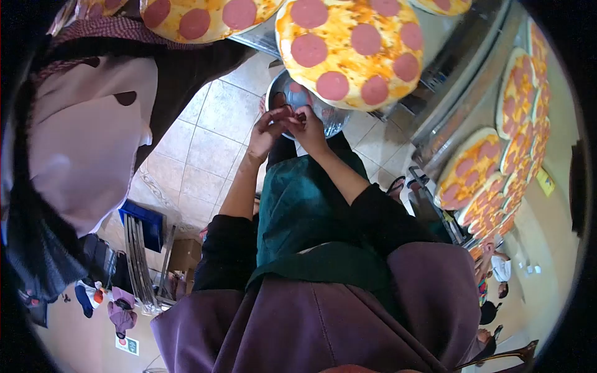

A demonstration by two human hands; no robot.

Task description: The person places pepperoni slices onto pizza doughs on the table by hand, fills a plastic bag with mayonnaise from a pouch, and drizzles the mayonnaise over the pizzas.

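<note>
Both of my hands are close together over a round metal bowl (336,118). My left hand (269,132) has its fingers bent toward the other hand. My right hand (309,129) has its thumb and fingers pinched together, touching or almost touching the left fingertips. Something small and reddish may be between them, but it is too small to make out. Inside the bowl lie pinkish-red round slices (295,88), partly hidden by my hands. Just beyond the bowl is a large pizza (342,53) topped with cheese and round meat slices.
More pizzas (469,168) line the right side, and another pizza (211,18) is at the top. A person in a pale apron (93,137) stands close on the left. Metal racks (140,261) and a cardboard box (185,253) are at lower left. Several people are farther back.
</note>
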